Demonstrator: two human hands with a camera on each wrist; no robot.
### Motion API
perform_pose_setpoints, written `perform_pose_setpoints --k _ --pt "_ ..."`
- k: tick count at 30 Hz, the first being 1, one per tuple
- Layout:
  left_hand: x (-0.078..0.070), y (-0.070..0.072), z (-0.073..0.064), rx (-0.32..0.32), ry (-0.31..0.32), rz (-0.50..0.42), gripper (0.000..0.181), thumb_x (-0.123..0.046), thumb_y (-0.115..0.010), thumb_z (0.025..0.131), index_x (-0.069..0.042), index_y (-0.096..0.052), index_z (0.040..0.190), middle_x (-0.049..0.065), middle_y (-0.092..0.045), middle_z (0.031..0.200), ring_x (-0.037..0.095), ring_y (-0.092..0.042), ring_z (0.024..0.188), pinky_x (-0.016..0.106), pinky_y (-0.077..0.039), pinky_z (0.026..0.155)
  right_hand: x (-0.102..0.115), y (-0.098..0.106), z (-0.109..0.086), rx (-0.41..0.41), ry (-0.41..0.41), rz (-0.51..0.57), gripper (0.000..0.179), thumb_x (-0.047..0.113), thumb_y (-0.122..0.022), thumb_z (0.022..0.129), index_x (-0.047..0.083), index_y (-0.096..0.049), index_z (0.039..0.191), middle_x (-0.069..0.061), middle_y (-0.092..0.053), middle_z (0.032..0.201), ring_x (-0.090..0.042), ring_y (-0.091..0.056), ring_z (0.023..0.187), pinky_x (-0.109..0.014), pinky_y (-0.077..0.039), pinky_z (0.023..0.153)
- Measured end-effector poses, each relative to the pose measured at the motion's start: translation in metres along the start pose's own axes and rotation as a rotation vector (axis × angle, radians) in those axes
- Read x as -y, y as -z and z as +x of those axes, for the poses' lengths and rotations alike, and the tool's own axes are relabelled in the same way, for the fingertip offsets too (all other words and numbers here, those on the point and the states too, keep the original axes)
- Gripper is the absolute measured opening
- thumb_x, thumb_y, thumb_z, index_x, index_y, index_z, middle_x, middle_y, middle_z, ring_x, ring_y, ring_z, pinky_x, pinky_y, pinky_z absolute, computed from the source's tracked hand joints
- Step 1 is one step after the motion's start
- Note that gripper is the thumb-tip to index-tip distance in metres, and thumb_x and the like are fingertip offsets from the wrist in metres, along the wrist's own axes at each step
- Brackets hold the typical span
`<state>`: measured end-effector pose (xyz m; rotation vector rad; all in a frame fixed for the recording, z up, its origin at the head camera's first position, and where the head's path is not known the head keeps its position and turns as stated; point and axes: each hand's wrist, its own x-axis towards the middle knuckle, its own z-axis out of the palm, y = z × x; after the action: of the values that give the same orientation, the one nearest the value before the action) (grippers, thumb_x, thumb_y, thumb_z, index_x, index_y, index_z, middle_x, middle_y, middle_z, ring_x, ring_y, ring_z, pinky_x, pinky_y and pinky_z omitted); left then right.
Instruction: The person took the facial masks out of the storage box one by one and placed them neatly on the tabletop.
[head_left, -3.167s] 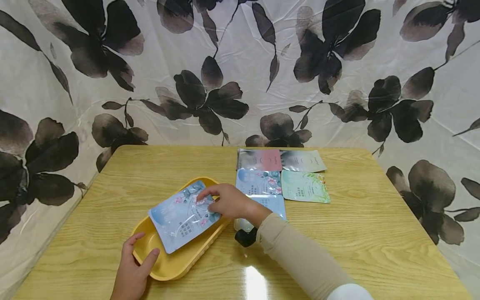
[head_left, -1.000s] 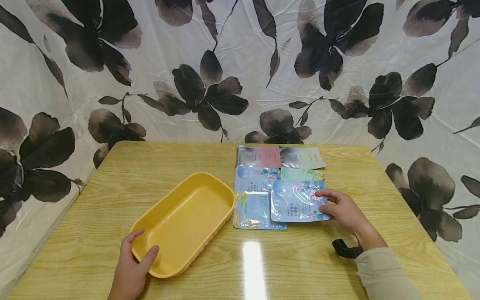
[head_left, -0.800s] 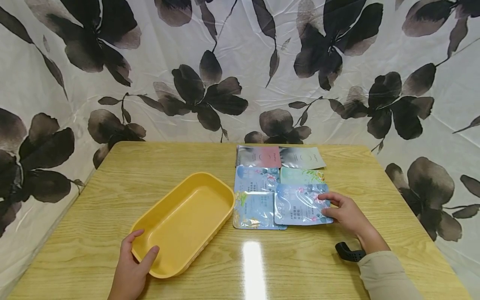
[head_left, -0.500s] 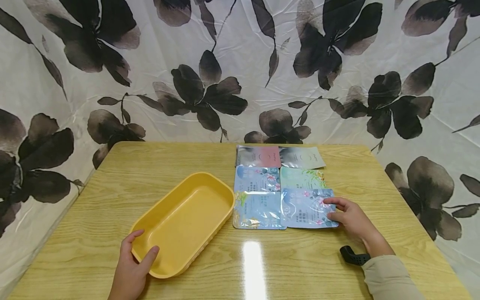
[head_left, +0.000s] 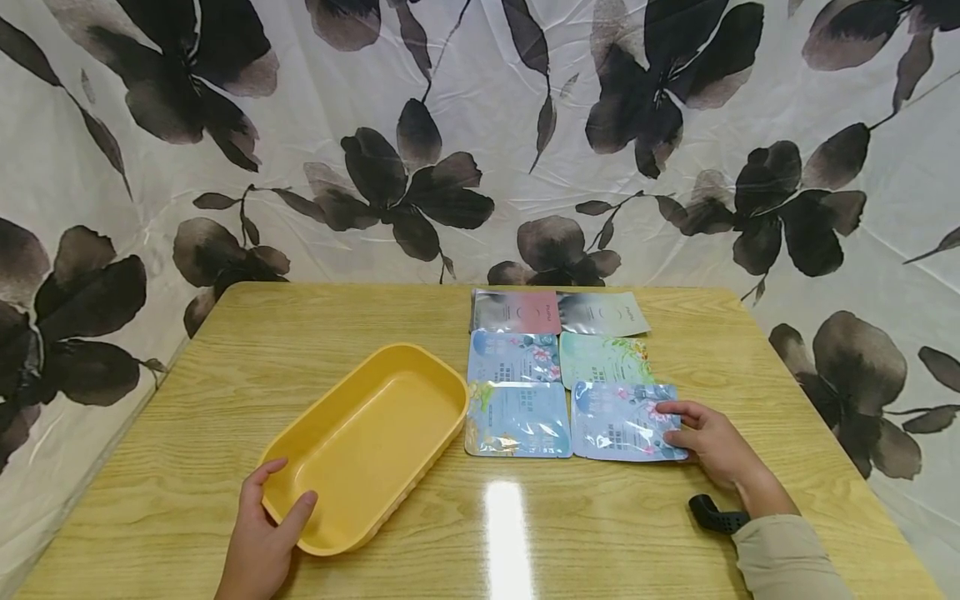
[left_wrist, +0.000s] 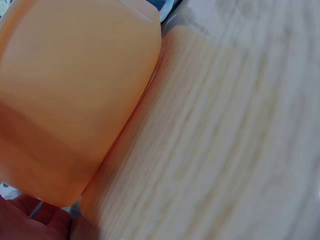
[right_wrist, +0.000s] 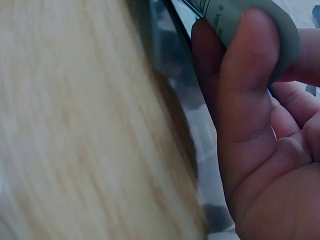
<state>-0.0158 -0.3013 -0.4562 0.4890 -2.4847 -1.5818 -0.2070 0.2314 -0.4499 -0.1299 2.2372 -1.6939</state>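
In the head view my right hand point(head_left: 722, 450) pinches the right edge of a blue face mask packet point(head_left: 617, 423) with a floral print. In the right wrist view the thumb point(right_wrist: 250, 65) presses on the curled edge of that packet point(right_wrist: 290, 37). The packet sits beside another light-blue packet point(head_left: 517, 425), a narrow gap between them. My left hand point(head_left: 262, 533) holds the near-left rim of a yellow plastic basket point(head_left: 375, 433), thumb inside and fingers outside. The basket stands slanted, with nothing in it. The left wrist view shows its outer wall point(left_wrist: 75, 100).
Behind are a blue floral packet point(head_left: 506, 358), a green packet point(head_left: 603, 360), a pink-and-silver packet point(head_left: 525, 312) and a pale silver packet point(head_left: 603, 314), in rows. All lie on a wooden table point(head_left: 600, 533). A floral cloth point(head_left: 480, 125) hangs behind the table.
My right hand has taken the blue floral packet out of the basket and carried it right, then lowered it toward the front right of the rows. The left hand stays on the basket.
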Motion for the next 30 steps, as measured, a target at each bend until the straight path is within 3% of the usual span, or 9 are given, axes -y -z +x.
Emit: perform_pose_setpoints --k 12,20,26,28,30 --pt "-0.001 -0.001 -0.001 0.0 -0.002 -0.005 0.061 -0.021 -0.058 0.104 0.0 -0.021 0.148 0.029 -0.028 0.143 -0.006 -0.041 0.103 0.005 -0.039 0.078 0.0 0.002 0.003 0.049 -0.016 0.045 0.042 -0.005 -0.066 0.091 -0.014 -0.051 0.13 -0.003 -0.062 0.113 -0.013 -0.063 0.077 -0.028 -0.056 0.065" --pt "-0.002 -0.002 0.0 0.0 -0.003 -0.025 0.061 -0.02 -0.058 0.104 0.0 -0.021 0.148 0.028 -0.032 0.141 -0.01 -0.042 0.101 0.005 -0.04 0.079 0.005 0.0 0.006 0.044 -0.014 -0.111 0.047 -0.001 -0.065 0.093 -0.012 -0.049 0.135 -0.02 -0.06 0.12 -0.014 -0.06 0.072 -0.029 -0.053 0.058" --pt "-0.002 -0.002 0.0 0.0 -0.003 -0.019 0.061 -0.02 -0.058 0.104 0.0 -0.021 0.148 0.028 -0.035 0.139 -0.012 -0.044 0.098 0.006 -0.042 0.078 0.01 0.0 0.006 0.068 -0.018 -0.188 0.047 0.0 -0.064 0.094 -0.011 -0.049 0.138 -0.031 -0.051 0.131 -0.016 -0.061 0.077 -0.029 -0.054 0.061" --pt "-0.002 -0.002 0.0 0.001 -0.008 -0.025 0.06 -0.019 -0.058 0.104 0.0 -0.021 0.148 0.028 -0.036 0.138 -0.012 -0.045 0.098 0.007 -0.043 0.077 0.012 0.0 0.005 0.073 -0.013 -0.221 0.047 0.0 -0.064 0.094 -0.01 -0.05 0.138 -0.033 -0.047 0.136 -0.021 -0.06 0.081 -0.029 -0.053 0.061" --pt "-0.002 -0.002 0.0 0.001 -0.01 -0.028 0.06 -0.018 -0.058 0.103 0.0 -0.021 0.148 0.028 -0.037 0.137 -0.011 -0.046 0.097 0.008 -0.044 0.077 0.015 0.0 0.005 0.073 0.007 -0.292 0.046 0.002 -0.065 0.095 -0.009 -0.052 0.137 -0.034 -0.043 0.142 -0.031 -0.061 0.095 -0.031 -0.053 0.069"
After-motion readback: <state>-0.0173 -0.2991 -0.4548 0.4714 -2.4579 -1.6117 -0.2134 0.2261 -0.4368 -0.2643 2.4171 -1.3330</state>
